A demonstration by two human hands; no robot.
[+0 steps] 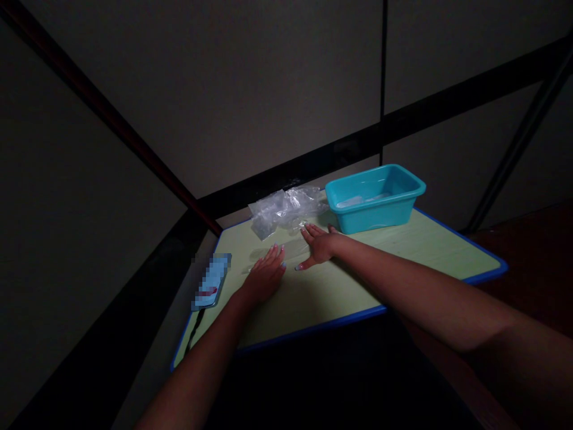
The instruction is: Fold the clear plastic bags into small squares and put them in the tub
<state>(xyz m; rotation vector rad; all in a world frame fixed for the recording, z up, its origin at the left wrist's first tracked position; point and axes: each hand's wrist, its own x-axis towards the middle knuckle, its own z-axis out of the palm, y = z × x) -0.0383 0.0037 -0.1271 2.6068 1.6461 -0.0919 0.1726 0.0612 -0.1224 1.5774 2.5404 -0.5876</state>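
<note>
On the pale green table (304,298), my left hand (266,275) lies flat with its fingers stretched forward. To its right, my right hand (319,246) is spread, its thumb pointing left. Between and under the fingers of both hands lies a thin clear plastic piece (293,248), flat on the tabletop; its outline is faint. A crumpled heap of clear plastic bags (286,209) sits just beyond the hands. The turquoise basin (378,214) stands beyond my right hand, with some clear plastic (351,202) inside.
A light blue phone-like object (211,282), partly blurred out, lies at the table's left edge with a dark cord (194,328) running from it. The table has a blue rim (313,327). A wall with dark strips (295,167) rises behind it.
</note>
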